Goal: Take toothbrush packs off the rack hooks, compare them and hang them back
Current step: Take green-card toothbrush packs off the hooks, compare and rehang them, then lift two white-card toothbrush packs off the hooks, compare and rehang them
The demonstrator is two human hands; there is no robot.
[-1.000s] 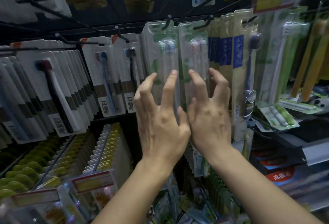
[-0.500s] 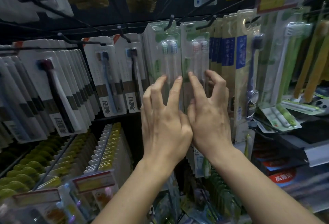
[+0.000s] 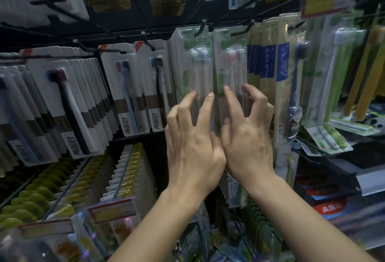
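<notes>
Nearest the camera, two bare forearms rise side by side toward the rack, and the hands have sunk a little over the last second, from the upper middle of the packs to their lower middle. Left hand (image 3: 192,136) spreads its fingers (image 3: 209,99) straight and apart, the tips resting flat on the front of the left pack (image 3: 192,57), gripping nothing. Right hand (image 3: 246,136) sits just beside it, wrists almost touching; its fingers bend a little at the knuckles, tips on the face of the right pack (image 3: 230,53), and no pinch shows. Whether a thumb is hooked behind either pack I cannot tell.

Beyond the hands, both clear packs hang on their black hooks (image 3: 201,28), each at the front of its own row, with two brushes inside. So neither pack is off yet; my guess is the hands are settling for a hold low down, before lifting the punched holes up and forward. Farther left hang white packs (image 3: 127,93), farther right yellow-and-blue ones (image 3: 268,59).
</notes>
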